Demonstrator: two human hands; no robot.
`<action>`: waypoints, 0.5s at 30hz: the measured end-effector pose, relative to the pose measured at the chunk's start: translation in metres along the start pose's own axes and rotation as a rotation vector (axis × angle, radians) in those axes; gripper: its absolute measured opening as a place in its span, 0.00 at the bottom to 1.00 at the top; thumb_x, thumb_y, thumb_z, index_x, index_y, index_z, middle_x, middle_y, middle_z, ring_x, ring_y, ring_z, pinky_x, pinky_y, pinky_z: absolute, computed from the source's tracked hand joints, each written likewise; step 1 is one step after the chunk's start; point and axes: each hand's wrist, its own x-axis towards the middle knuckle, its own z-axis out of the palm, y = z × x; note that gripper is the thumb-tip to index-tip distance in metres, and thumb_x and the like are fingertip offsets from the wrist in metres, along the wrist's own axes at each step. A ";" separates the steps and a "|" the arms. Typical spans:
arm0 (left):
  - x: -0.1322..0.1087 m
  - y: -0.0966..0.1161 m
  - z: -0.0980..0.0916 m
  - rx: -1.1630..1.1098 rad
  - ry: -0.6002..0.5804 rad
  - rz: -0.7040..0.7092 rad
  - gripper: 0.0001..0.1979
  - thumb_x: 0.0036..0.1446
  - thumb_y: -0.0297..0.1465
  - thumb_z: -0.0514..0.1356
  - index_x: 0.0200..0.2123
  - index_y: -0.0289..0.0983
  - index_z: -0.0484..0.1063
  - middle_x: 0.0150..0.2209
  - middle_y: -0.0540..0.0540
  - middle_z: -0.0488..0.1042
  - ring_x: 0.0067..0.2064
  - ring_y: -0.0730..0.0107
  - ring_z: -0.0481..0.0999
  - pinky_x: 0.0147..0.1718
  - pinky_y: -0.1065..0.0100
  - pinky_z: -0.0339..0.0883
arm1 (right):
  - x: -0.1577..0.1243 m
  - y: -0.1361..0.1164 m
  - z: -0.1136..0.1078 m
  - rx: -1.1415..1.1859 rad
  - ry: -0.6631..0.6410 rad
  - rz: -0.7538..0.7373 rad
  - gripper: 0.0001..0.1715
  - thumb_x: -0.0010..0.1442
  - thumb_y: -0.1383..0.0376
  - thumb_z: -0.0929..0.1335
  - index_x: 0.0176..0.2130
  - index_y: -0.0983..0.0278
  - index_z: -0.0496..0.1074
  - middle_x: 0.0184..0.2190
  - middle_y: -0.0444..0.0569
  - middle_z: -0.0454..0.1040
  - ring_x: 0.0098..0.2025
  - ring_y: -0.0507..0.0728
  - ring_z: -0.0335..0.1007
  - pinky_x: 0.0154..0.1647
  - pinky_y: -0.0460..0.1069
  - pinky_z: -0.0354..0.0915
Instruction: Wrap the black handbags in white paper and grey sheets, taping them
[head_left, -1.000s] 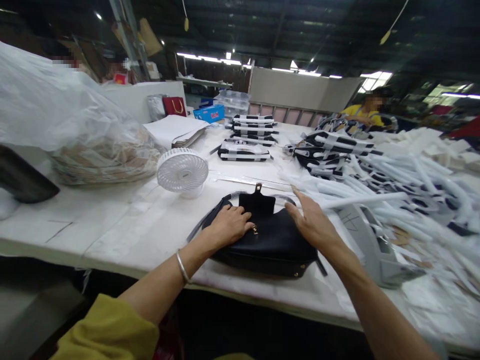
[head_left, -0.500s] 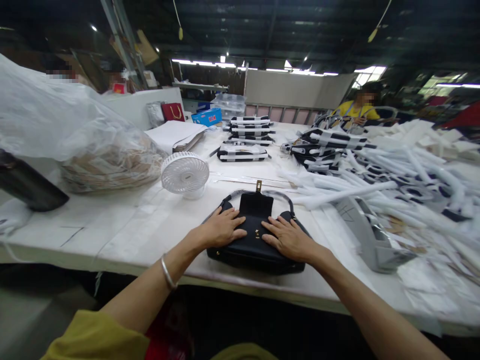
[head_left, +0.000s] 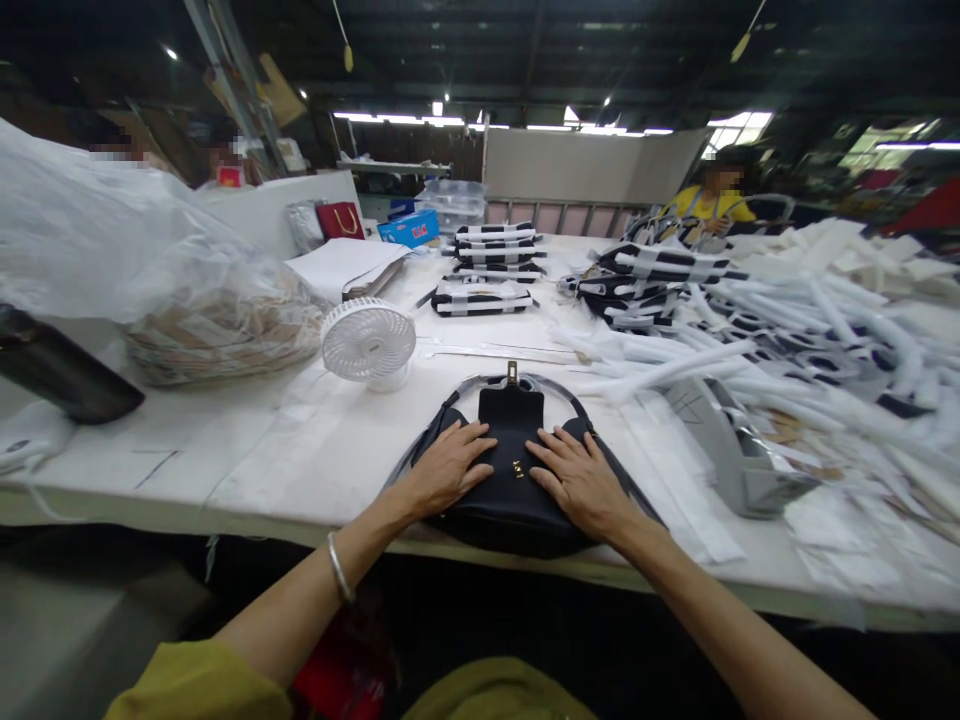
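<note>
A black handbag point(head_left: 517, 515) lies at the front edge of the white table. Its flap point(head_left: 511, 410) is turned back, with a gold clasp point(head_left: 512, 373) at the tip, and gold lock hardware point(head_left: 517, 468) shows on the body. My left hand point(head_left: 450, 465) rests flat on the left part of the bag, fingers stretched out. On the right part lies my right hand point(head_left: 581, 478), palm down with fingers spread. The handle point(head_left: 469, 385) arches behind the flap and looks wrapped in clear film.
A white fan point(head_left: 369, 343) stands behind my left hand. Further back is a row of wrapped black bags point(head_left: 484, 300). White wrapped strips and a grey tape dispenser point(head_left: 739, 450) lie at right. A dark bottle point(head_left: 67, 370) leans at left. A person in yellow point(head_left: 712, 200) sits far right.
The bag has shifted slightly toward me and looks flatter, its sides spread wider. Both hands remain flat on it. The view has moved a little.
</note>
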 end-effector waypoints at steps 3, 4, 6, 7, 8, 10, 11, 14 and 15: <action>0.006 0.010 -0.023 -0.025 0.059 -0.031 0.09 0.68 0.35 0.56 0.42 0.37 0.74 0.47 0.44 0.74 0.51 0.65 0.73 0.54 0.65 0.66 | 0.003 -0.008 -0.007 0.034 -0.071 -0.006 0.33 0.69 0.45 0.58 0.66 0.55 0.63 0.69 0.50 0.56 0.72 0.67 0.46 0.69 0.73 0.36; 0.009 0.015 -0.031 0.006 0.046 -0.043 0.10 0.68 0.36 0.57 0.38 0.37 0.74 0.42 0.45 0.75 0.46 0.65 0.74 0.49 0.66 0.68 | 0.005 -0.010 -0.009 0.056 -0.099 -0.006 0.36 0.67 0.42 0.58 0.66 0.56 0.62 0.69 0.52 0.55 0.72 0.68 0.45 0.69 0.73 0.35; 0.016 0.027 -0.044 0.084 -0.035 -0.038 0.13 0.67 0.39 0.57 0.35 0.37 0.73 0.35 0.46 0.75 0.41 0.63 0.75 0.43 0.65 0.69 | 0.007 -0.014 -0.013 0.099 -0.155 -0.011 0.42 0.66 0.39 0.57 0.68 0.59 0.59 0.70 0.55 0.52 0.72 0.67 0.43 0.70 0.73 0.34; 0.021 0.034 -0.048 0.114 -0.089 -0.021 0.14 0.67 0.41 0.57 0.34 0.37 0.73 0.34 0.46 0.76 0.40 0.62 0.75 0.41 0.65 0.69 | 0.007 -0.015 -0.015 0.115 -0.179 -0.018 0.43 0.66 0.39 0.57 0.68 0.61 0.58 0.70 0.57 0.51 0.72 0.67 0.43 0.70 0.72 0.34; 0.025 0.041 -0.049 0.143 -0.146 -0.006 0.16 0.66 0.42 0.57 0.34 0.37 0.74 0.34 0.46 0.76 0.39 0.61 0.76 0.40 0.65 0.70 | 0.008 -0.015 -0.015 0.125 -0.196 -0.027 0.44 0.66 0.39 0.58 0.68 0.62 0.58 0.70 0.58 0.51 0.73 0.67 0.42 0.70 0.71 0.34; 0.035 0.054 -0.046 0.199 -0.241 0.000 0.17 0.67 0.43 0.54 0.36 0.38 0.76 0.35 0.44 0.78 0.39 0.58 0.78 0.38 0.62 0.71 | 0.008 -0.015 -0.016 0.127 -0.206 -0.052 0.43 0.66 0.41 0.59 0.69 0.64 0.57 0.70 0.59 0.50 0.73 0.66 0.43 0.71 0.70 0.35; 0.040 0.059 -0.043 0.225 -0.276 -0.012 0.17 0.67 0.42 0.53 0.37 0.38 0.76 0.35 0.42 0.79 0.39 0.56 0.79 0.38 0.61 0.72 | 0.008 -0.014 -0.015 0.123 -0.199 -0.062 0.43 0.66 0.42 0.60 0.69 0.65 0.57 0.70 0.60 0.51 0.72 0.66 0.43 0.71 0.70 0.35; 0.051 0.068 -0.032 0.284 -0.335 -0.063 0.15 0.65 0.37 0.55 0.39 0.36 0.78 0.35 0.38 0.80 0.39 0.52 0.80 0.40 0.57 0.74 | 0.007 -0.014 -0.014 0.137 -0.161 -0.060 0.43 0.65 0.42 0.62 0.68 0.65 0.59 0.70 0.60 0.52 0.72 0.66 0.44 0.71 0.69 0.35; 0.053 0.069 -0.029 0.296 -0.343 -0.076 0.14 0.64 0.37 0.56 0.39 0.36 0.78 0.35 0.36 0.80 0.40 0.51 0.81 0.40 0.56 0.74 | 0.006 -0.014 -0.013 0.152 -0.151 -0.055 0.44 0.64 0.42 0.63 0.67 0.64 0.60 0.70 0.60 0.52 0.72 0.66 0.43 0.71 0.69 0.34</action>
